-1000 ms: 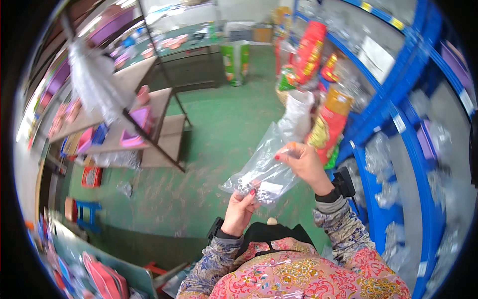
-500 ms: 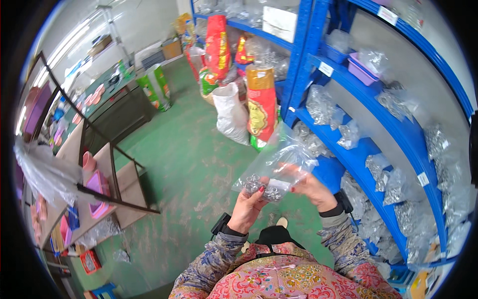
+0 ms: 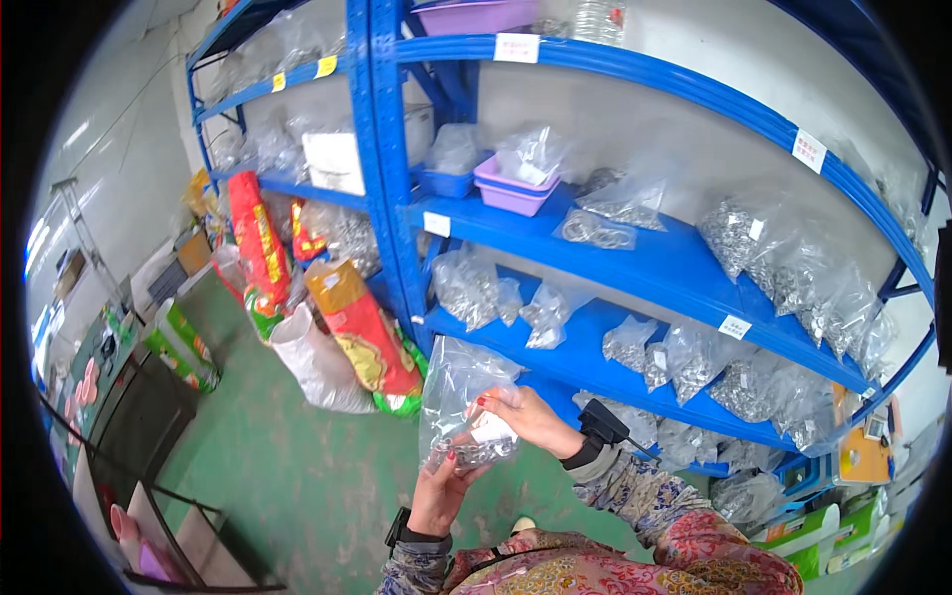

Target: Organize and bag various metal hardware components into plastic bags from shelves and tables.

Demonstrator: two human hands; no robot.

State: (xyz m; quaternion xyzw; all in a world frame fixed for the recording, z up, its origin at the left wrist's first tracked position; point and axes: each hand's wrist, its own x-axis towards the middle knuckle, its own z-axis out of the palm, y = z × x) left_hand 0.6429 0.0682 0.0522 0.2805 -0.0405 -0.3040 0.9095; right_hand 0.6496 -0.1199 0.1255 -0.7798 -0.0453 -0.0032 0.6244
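Both hands are holding one clear plastic bag of small metal parts in front of the person's chest, just short of the blue shelving that is rising ahead and to the right of the hands. The left hand is reaching up from below and closing its fingers around the bag's heavy lower end, where the silvery pieces are gathering, so it seems to be bearing the weight and keeping the contents from swinging. The right hand is coming in from the right at the bag's middle, fingers curled and pinching the film beside a small white label, probably to steady the bag and turn that label toward the face; the slack upper part of the bag is standing up above both hands. Beyond the right hand, many similar clear bags of metal hardware are lying in rows on the shelves, with white tags along the shelf edges. Farther up from the hands, purple plastic trays are sitting on a higher shelf. To the left of the hands, tall printed sacks in red, yellow and green are leaning against the shelf upright, and a white sack is slumping beside them on the green floor.
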